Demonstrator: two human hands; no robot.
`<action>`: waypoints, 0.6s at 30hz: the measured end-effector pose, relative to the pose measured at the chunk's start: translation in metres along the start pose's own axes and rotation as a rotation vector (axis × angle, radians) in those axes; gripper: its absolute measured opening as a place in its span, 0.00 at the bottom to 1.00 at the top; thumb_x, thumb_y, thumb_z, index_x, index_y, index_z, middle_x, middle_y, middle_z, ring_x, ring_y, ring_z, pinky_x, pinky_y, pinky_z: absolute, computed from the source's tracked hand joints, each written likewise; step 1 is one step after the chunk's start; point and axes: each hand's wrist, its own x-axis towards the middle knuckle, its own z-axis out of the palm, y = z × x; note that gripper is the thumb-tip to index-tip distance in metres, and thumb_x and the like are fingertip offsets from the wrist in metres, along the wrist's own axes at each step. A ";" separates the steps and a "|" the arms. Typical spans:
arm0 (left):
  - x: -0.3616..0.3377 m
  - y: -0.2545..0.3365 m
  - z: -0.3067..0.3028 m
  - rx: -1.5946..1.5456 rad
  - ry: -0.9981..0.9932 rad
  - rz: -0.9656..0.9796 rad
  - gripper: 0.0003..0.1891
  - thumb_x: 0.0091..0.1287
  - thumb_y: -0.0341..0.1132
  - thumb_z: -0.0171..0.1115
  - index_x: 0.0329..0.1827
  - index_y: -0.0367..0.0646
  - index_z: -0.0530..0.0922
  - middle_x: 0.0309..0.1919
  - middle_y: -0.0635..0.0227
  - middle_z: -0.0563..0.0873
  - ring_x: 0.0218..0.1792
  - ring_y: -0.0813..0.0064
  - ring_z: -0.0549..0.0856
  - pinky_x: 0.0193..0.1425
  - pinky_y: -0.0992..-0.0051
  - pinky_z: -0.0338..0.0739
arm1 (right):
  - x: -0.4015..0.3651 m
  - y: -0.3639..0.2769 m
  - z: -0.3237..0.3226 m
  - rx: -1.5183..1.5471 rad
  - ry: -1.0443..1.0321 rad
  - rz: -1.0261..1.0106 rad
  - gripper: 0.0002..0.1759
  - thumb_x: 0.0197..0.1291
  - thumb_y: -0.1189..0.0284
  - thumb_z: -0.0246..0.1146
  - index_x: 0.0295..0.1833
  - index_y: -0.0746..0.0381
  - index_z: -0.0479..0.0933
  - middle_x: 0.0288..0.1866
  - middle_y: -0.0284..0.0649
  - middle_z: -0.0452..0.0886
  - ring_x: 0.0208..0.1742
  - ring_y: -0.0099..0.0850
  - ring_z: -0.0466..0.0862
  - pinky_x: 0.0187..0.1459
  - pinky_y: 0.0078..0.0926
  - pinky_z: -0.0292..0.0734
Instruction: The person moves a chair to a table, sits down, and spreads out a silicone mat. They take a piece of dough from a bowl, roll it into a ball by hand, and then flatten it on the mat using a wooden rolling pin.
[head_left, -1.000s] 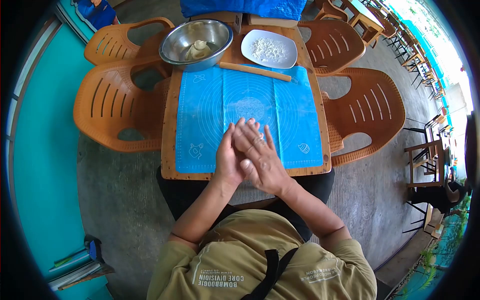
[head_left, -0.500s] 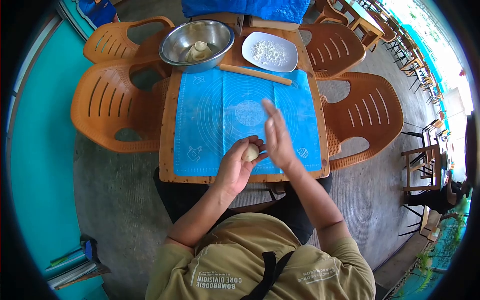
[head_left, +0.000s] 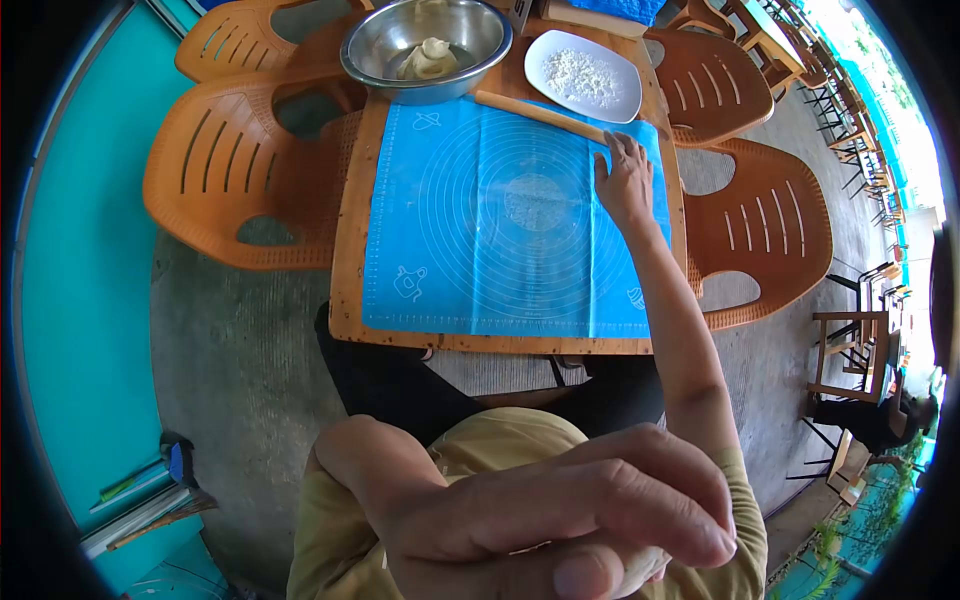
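My left hand (head_left: 560, 520) is raised very close to the camera, with its fingers curled around a pale dough ball (head_left: 645, 568) that only shows at the edge. My right hand (head_left: 625, 180) stretches over the right side of the blue silicone mat (head_left: 450, 240), fingers spread. Its fingertips reach the right end of the wooden rolling pin (head_left: 540, 113), which lies along the mat's far edge. A dusting of flour (head_left: 535, 200) marks the mat's centre, just left of that hand.
A steel bowl (head_left: 365, 55) holding more dough (head_left: 428, 55) and a white plate (head_left: 628, 100) of flour stand at the far end of the wooden table (head_left: 345, 250). Orange plastic chairs (head_left: 220, 180) flank both sides. More tables and chairs stand at the right.
My hands have parted. The left hand rose toward the camera with the dough ball, and the right hand reached forward from the dough to the rolling pin's end.
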 end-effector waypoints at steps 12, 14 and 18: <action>-0.039 0.005 -0.033 0.184 1.197 -0.302 0.25 0.77 0.37 0.46 0.72 0.30 0.68 0.61 0.48 0.78 0.60 0.59 0.81 0.63 0.59 0.79 | 0.031 0.014 0.027 -0.059 -0.189 -0.065 0.23 0.65 0.65 0.67 0.65 0.56 0.80 0.62 0.40 0.80 0.68 0.40 0.76 0.65 0.44 0.68; -0.068 -0.006 -0.063 0.226 1.268 -0.370 0.25 0.78 0.34 0.45 0.74 0.30 0.66 0.63 0.51 0.77 0.64 0.60 0.78 0.64 0.61 0.79 | 0.036 0.010 0.021 -0.068 -0.210 -0.055 0.23 0.64 0.64 0.67 0.64 0.56 0.81 0.61 0.40 0.80 0.67 0.39 0.76 0.65 0.44 0.68; -0.100 -0.026 -0.102 0.612 1.337 -0.514 0.22 0.78 0.30 0.54 0.73 0.32 0.68 0.61 0.54 0.78 0.62 0.65 0.81 0.61 0.64 0.82 | 0.042 0.007 0.017 -0.099 -0.242 -0.091 0.21 0.63 0.64 0.69 0.60 0.57 0.82 0.58 0.41 0.81 0.64 0.38 0.77 0.64 0.45 0.68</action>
